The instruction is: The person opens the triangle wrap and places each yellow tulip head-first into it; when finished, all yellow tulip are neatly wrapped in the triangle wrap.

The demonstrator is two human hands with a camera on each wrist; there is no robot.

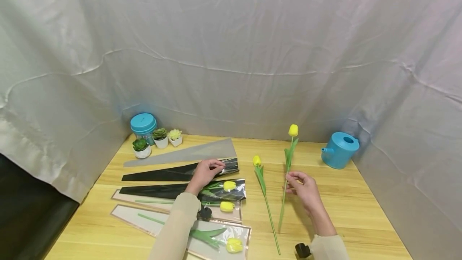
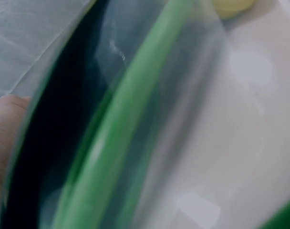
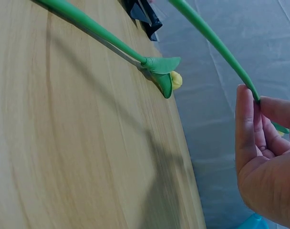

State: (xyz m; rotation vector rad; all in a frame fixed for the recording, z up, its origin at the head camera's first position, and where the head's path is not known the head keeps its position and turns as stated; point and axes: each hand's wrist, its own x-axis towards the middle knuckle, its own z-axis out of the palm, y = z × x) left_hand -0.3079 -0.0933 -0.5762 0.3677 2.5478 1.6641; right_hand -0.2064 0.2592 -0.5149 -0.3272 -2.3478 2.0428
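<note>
My right hand [image 1: 304, 191] pinches the green stem of an artificial yellow tulip [image 1: 293, 130] between thumb and fingers, its bloom pointing up and away. In the right wrist view that stem [image 3: 220, 46] rises clear of the wood. A second yellow tulip [image 1: 256, 160] lies on the table to its left. At the right end of a flat black flower sleeve [image 1: 159, 174], my left hand [image 1: 205, 175] pinches the clear film near the opening. Just nearer, another black sleeve [image 1: 151, 190] holds a tulip [image 1: 229, 186]. The left wrist view is blurred and shows a stem [image 2: 121, 109] under film.
Two pale bordered sleeves with tulips, one at the front [image 1: 216, 230], lie under and beside my left forearm. A grey sleeve [image 1: 195, 152] lies farther back. Three potted succulents [image 1: 161, 142] and a blue lidded bucket [image 1: 143, 123] stand back left, a blue watering can [image 1: 339, 151] back right.
</note>
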